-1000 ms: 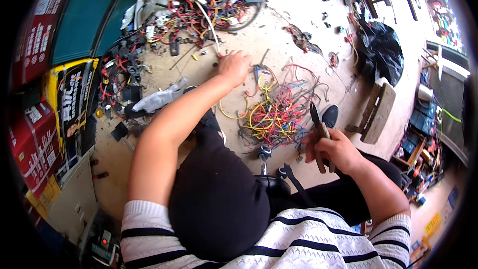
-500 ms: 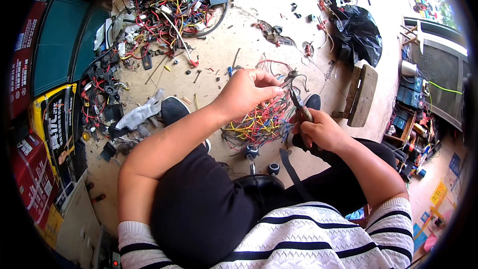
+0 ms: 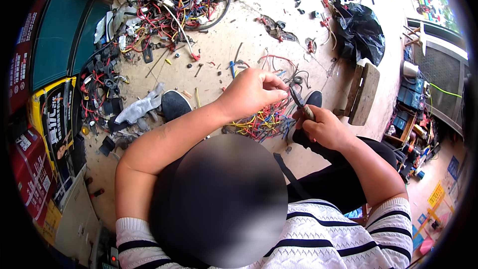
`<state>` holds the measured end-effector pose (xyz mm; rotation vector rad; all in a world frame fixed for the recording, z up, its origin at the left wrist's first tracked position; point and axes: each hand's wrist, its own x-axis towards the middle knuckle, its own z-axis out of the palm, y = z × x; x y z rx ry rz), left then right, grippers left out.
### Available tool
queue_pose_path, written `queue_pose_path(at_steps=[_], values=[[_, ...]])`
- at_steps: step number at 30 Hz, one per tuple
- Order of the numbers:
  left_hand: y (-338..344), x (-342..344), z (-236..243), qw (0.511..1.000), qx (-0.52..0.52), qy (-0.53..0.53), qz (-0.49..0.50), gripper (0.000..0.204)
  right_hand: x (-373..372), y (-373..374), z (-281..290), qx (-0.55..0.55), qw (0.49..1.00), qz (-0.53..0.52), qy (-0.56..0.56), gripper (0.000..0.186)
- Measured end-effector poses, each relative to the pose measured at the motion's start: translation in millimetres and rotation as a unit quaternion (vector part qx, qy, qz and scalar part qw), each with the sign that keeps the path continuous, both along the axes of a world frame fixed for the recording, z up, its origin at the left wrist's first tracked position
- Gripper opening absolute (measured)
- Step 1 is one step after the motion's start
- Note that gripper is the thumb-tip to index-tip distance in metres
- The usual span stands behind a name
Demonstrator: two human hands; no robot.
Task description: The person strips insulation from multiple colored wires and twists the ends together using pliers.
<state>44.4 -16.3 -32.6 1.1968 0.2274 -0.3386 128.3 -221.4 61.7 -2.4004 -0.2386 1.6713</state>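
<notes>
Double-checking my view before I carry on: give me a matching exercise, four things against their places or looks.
1. pliers
2. plastic bag
3. small wire heap
4. wooden block

A. black and crumpled
B. many-coloured, just below the left hand in the picture
C. brownish, right of the right shoe
D. held in the right hand

Pairs: 1-D, 2-A, 3-B, 4-C

Partial blockage, head view
Blurred round patch (image 3: 231,201) covers some trousers (image 3: 341,175); left hand (image 3: 250,92) hides part of wire pile (image 3: 263,125) (I can't tell what that hand pinches, too small).
</notes>
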Motion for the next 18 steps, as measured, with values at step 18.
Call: queue_pose_path(at_steps=[18], values=[[-2.3,0.1,1.2,0.997,0.078,-0.010,-0.009,0.019,0.9,14.9,15.6,-0.026,0.996,0.064,-0.049,0.029]])
